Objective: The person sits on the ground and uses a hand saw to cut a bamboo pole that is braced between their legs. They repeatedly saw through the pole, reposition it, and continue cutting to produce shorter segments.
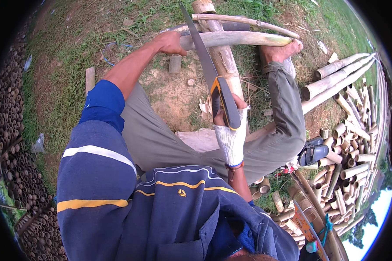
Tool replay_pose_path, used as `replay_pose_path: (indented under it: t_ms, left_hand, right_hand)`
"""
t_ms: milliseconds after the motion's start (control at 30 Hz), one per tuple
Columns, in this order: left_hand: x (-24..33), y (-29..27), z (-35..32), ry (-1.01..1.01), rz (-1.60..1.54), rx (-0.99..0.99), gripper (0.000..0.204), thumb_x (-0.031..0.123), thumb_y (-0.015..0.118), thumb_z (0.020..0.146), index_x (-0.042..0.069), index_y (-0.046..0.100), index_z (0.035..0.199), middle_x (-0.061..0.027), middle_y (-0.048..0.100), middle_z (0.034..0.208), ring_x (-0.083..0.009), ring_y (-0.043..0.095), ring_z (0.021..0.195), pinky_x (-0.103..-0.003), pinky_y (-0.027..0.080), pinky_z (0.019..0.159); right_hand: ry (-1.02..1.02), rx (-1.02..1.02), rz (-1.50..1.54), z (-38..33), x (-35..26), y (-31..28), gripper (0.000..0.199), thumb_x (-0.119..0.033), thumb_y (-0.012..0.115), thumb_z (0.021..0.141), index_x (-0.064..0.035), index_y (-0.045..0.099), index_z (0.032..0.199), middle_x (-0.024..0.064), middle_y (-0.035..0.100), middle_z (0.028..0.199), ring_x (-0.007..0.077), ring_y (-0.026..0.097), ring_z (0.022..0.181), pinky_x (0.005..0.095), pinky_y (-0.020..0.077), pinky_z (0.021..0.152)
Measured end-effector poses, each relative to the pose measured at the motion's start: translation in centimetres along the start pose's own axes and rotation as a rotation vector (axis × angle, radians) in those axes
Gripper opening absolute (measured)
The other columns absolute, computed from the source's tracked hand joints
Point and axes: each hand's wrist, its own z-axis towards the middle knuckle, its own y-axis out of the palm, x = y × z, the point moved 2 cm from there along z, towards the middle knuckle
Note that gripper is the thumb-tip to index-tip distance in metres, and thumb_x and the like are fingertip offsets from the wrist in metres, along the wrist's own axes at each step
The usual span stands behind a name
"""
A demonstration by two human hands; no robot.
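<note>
My left hand [170, 43] is closed round the left end of a pale bamboo pole [244, 38]. In a white fingerless glove, my right hand [227, 124] grips the black and yellow handle of a hand saw [203, 52]. The saw's long blade points up and away, crossing the pole just right of my left hand. Whether its teeth are in the bamboo I cannot tell. Below the pole lies a thick bamboo log [224, 61], running away from me. My bare right foot [283, 51] rests against the pole's right end.
A thinner bamboo stick [244, 19] lies beyond the pole. Short offcuts [175, 64] are on the dirt. Long poles [335, 76] and a heap of cut bamboo [353, 161] lie on the right, near a dark sandal [313, 152]. Stacked bamboo [6, 113] lines the left.
</note>
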Motion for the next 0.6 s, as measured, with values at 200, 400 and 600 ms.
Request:
replay_pose_path:
  t_ms: [200,400,600]
  left_hand:
    - [0.3,0.5,1.0,0.132,0.067,0.081,0.070,0.048,0.083,0.070,-0.004,0.076,0.117,-0.0251,0.077,0.108,-0.0370,0.075,0.097,-0.045,0.059,0.088]
    - [-0.5,-0.4,0.8,0.072,0.016,-0.009,0.065,0.047,0.084,0.070,-0.003,0.076,0.112,-0.0258,0.077,0.106,-0.0373,0.075,0.097,-0.046,0.060,0.087]
    - [1.2,-1.0,-0.6,-0.018,0.058,-0.019,0.066,0.044,0.085,0.071,-0.003,0.075,0.117,-0.0260,0.077,0.106,-0.0375,0.076,0.099,-0.046,0.059,0.089]
  right_hand:
    - [-0.063,-0.013,0.084,6.3,1.7,4.5,0.047,-0.001,0.064,0.096,-0.0030,0.052,0.142,0.0089,0.062,0.115,0.0143,0.060,0.096,0.0282,0.0510,0.086]
    - [0.003,0.003,-0.034,-6.9,1.2,-1.5,0.052,0.002,0.065,0.092,-0.0018,0.051,0.142,0.0110,0.059,0.119,0.0171,0.059,0.099,0.0340,0.0509,0.092]
    - [-0.155,0.017,-0.169,-3.3,0.4,-1.1,0.049,0.000,0.062,0.095,-0.0019,0.051,0.143,0.0140,0.059,0.126,0.0226,0.062,0.105,0.0379,0.0508,0.095]
